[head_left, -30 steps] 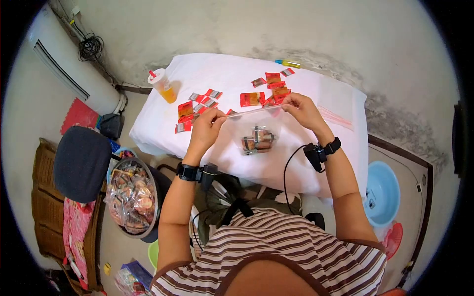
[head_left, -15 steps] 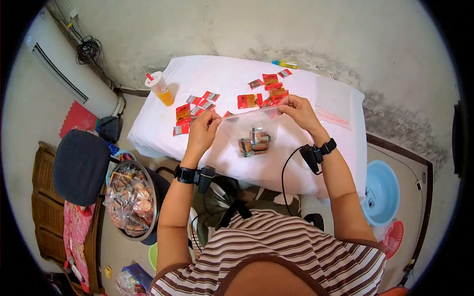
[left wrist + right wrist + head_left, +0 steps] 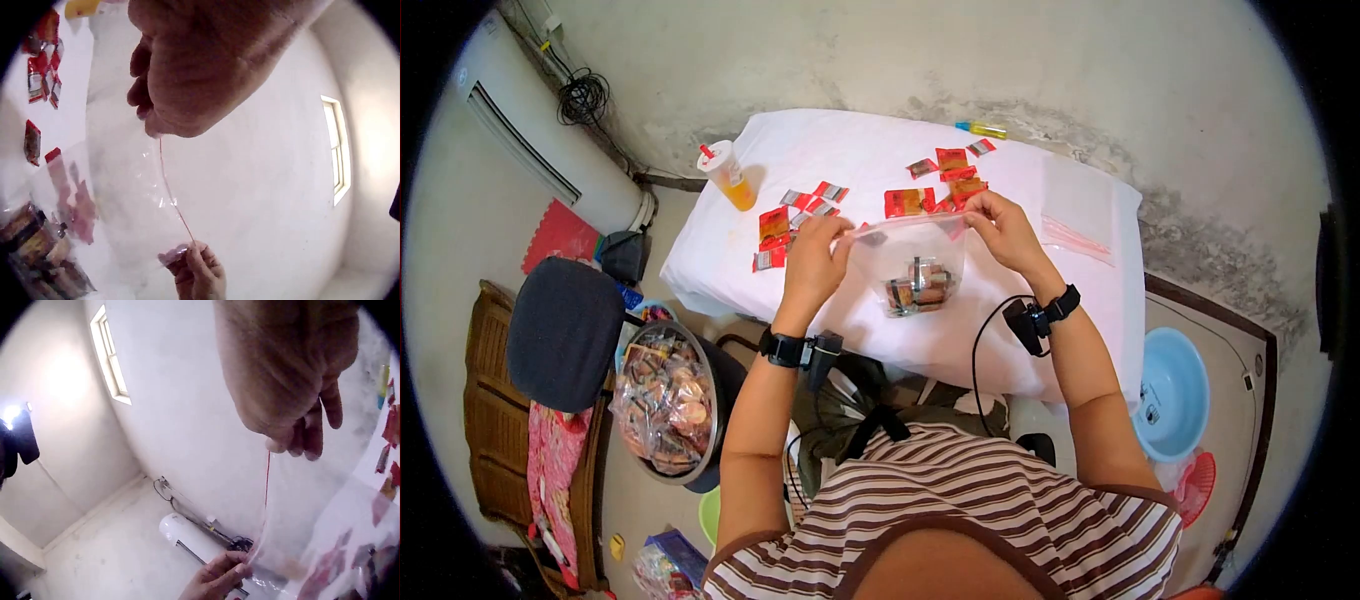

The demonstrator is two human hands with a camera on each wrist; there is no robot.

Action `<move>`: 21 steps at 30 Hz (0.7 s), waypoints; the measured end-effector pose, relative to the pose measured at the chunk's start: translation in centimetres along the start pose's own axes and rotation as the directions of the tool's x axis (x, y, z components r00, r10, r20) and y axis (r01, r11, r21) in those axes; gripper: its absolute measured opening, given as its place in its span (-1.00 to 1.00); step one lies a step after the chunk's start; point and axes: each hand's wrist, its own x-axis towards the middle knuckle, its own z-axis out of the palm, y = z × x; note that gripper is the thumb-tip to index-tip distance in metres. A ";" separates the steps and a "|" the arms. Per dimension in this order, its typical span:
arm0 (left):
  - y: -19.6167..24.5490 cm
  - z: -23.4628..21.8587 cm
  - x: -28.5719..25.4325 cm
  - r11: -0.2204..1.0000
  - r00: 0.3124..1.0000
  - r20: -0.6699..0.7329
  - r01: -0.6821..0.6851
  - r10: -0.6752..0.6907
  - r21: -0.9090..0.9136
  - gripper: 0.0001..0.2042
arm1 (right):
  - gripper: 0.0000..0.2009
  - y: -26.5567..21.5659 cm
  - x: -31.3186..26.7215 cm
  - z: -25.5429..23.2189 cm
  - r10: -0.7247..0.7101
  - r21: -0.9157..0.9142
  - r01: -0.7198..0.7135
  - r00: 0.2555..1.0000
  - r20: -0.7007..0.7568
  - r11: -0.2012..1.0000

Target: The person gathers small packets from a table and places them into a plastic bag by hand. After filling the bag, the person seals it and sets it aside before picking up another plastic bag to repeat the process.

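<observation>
A clear zip bag [image 3: 908,243] with a pink strip along its top hangs between both hands over the white-covered table. Several small packets [image 3: 920,287] with dark and brown wrappers lie low in it. My left hand [image 3: 814,262] pinches the bag's left top corner; my right hand [image 3: 1004,236] pinches the right one between thumb and fingers. In the left wrist view, a thin red line [image 3: 170,187] runs along the bag's mouth from one hand to the other. Red snack packets [image 3: 774,228] lie beyond the left hand, and more red packets [image 3: 910,202] lie behind the bag.
A lidded cup of orange drink [image 3: 728,175] stands at the table's back left. Flat bags with pink strips [image 3: 1076,238] lie to the right. A bottle [image 3: 982,129] lies at the back edge. Left of the table, a large bin [image 3: 665,400] holds wrapped packets. A blue basin [image 3: 1173,390] sits at right.
The bag's top edge has tipped so that more of its pink strip shows. The hands have come slightly closer together, both still gripping the corners.
</observation>
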 end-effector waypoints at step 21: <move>-1.6 -1.4 4.1 0.972 0.890 0.408 0.234 -0.202 -0.030 -0.83 | -0.91 1.6 2.5 1.2 -0.003 0.154 0.014 0.997 -0.072 0.988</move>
